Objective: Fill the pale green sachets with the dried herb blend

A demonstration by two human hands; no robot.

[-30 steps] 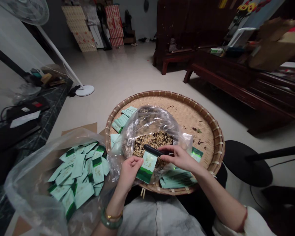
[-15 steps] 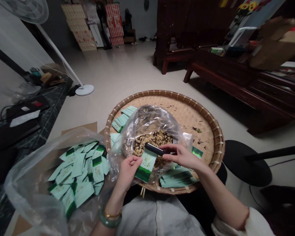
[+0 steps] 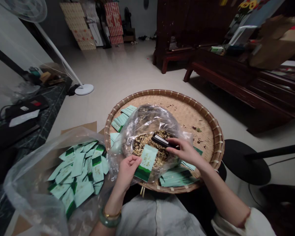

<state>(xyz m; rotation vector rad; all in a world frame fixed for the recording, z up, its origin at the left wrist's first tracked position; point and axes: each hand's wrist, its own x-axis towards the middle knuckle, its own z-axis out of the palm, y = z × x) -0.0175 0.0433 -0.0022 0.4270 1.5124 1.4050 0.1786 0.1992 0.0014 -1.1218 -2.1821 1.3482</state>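
My left hand (image 3: 129, 168) pinches a pale green tea sachet (image 3: 147, 159) with a dark green band by its left edge. In my right hand (image 3: 184, 150) is a slim black handheld bag sealer (image 3: 162, 141) with a pale strip along it, held just up and right of the sachet's top edge, apart from it. Below both lies a clear plastic bag (image 3: 149, 119) holding a loose dried tea mix (image 3: 166, 157) of pale and dark bits. The bag rests in a round woven bamboo tray (image 3: 199, 108). Green sachets (image 3: 177, 177) are stacked at the tray's near side.
More sachets (image 3: 124, 118) lie along the tray's left side. A large clear bag (image 3: 27, 183) full of sachets (image 3: 83, 168) stands to the left. A white fan's base (image 3: 84, 89) is on the floor behind it, a black round base (image 3: 247, 162) to the right. A dark wooden table (image 3: 236, 82) stands beyond.
The bag sealer has come off the sachet's top edge and moved right and slightly up with my right hand. My left hand keeps the sachet in nearly the same place.
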